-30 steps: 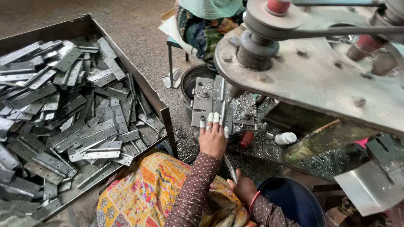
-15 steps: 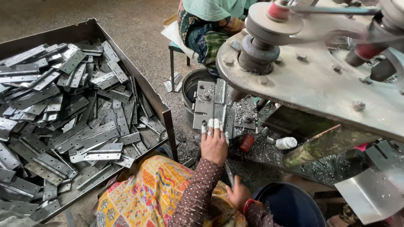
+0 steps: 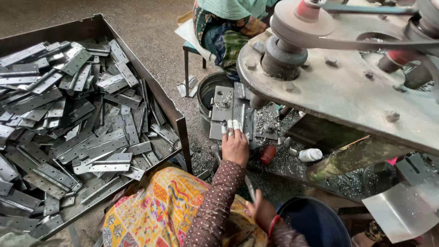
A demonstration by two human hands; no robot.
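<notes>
While the left hand (image 3: 235, 147) presses flat, taped fingertips down, on a grey hinge plate (image 3: 233, 110) lying on the press worktop (image 3: 274, 160), the right hand (image 3: 260, 211) sits low beside a blue bucket (image 3: 315, 222), closed around a thin metal strip (image 3: 250, 188). Loose hinges (image 3: 82, 132) fill the steel tray (image 3: 137, 68) to the left.

Right hand (image 3: 261, 211) mostly hidden

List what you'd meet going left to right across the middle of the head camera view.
Tray of flat metal hinges → left hand on a metal plate → small red cylinder → white bottle lying down → bent metal sheet.
</notes>
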